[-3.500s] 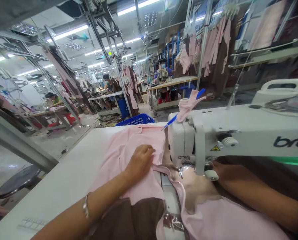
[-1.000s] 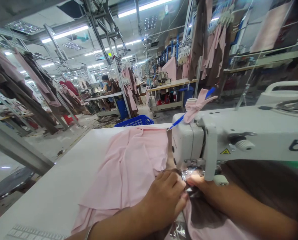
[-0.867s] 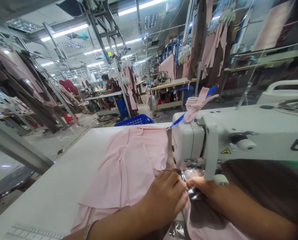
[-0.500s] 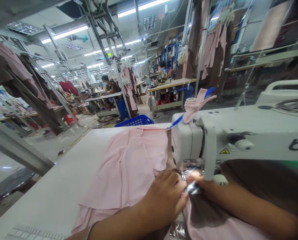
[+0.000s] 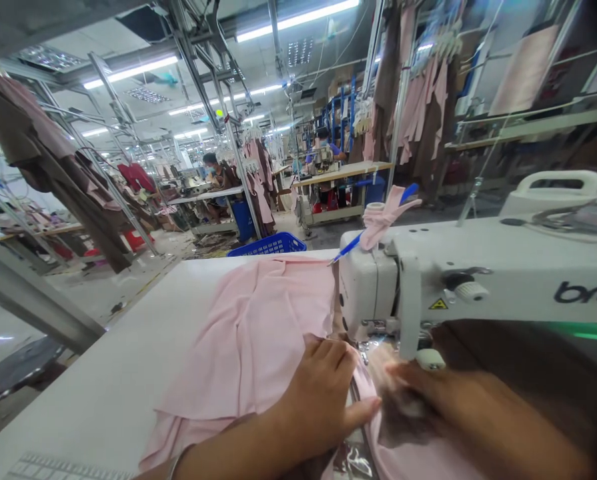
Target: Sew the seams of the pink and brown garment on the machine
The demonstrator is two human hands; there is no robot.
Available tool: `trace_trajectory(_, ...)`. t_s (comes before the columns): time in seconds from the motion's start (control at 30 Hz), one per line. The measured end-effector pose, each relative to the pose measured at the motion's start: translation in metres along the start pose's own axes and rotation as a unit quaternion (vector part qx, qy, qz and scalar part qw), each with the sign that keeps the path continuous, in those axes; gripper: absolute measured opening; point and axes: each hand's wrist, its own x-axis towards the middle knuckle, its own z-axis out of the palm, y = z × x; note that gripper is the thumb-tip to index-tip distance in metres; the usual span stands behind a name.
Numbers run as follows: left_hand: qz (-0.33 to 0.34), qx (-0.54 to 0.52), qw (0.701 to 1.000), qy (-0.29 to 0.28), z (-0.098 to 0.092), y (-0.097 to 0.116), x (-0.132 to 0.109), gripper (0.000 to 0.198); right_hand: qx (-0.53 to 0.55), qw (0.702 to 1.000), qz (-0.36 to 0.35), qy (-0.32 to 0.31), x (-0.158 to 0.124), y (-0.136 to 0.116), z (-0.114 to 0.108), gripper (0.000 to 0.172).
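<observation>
Lying under left hand [image 5: 323,400]: pink fabric [image 5: 258,340].

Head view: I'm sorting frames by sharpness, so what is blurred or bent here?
Head view: the right hand is smeared by motion, the left hand and pink fabric stay fairly sharp, the frame edges bow, and the ceiling tubes glare.

Lighting: bright ceiling fluorescent tubes [image 5: 298,17] overhead. Wide-angle bending at frame edges. Right hand [image 5: 418,390] motion-blurred below sewing machine [image 5: 478,280]; background racks soft.
</observation>
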Motion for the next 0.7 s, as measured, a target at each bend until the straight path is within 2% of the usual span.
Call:
trace_trajectory(0.07, 0.004, 0.013, 1.000, 0.008, 0.002, 0.001, 0.000, 0.036, -0.012, 0.995, -0.081, 0.048, -0.010, -0.014, 0.002, 0.064)
trace_trajectory(0.13, 0.003, 0.022, 1.000, 0.019, 0.003, 0.002, -0.002, 0.032, -0.029, 0.991, -0.112, 0.060, -0.012, -0.021, 0.008, 0.067)
trace_trajectory(0.27, -0.004, 0.031, 0.999, 0.018, 0.005, 0.003, -0.004, 0.042, 0.003, 0.998, -0.064, 0.013, -0.009, -0.018, 0.017, 0.061)
trace_trajectory(0.4, -0.005, 0.038, 0.999, 0.002, 0.002, -0.004, 0.005, 0.050, 0.031, 0.998, -0.054, 0.006, -0.010, -0.008, 0.021, 0.059)
trace_trajectory(0.57, -0.013, 0.040, 0.997, -0.057, -0.005, -0.021, 0.024, 0.045, 0.035, 0.999, -0.040, -0.008, -0.004, 0.000, 0.026, 0.071)
trace_trajectory(0.7, -0.006, 0.033, 0.998, -0.059, -0.010, -0.032, 0.027, 0.047, 0.028, 0.998, -0.052, -0.013, 0.005, 0.007, 0.023, 0.076)
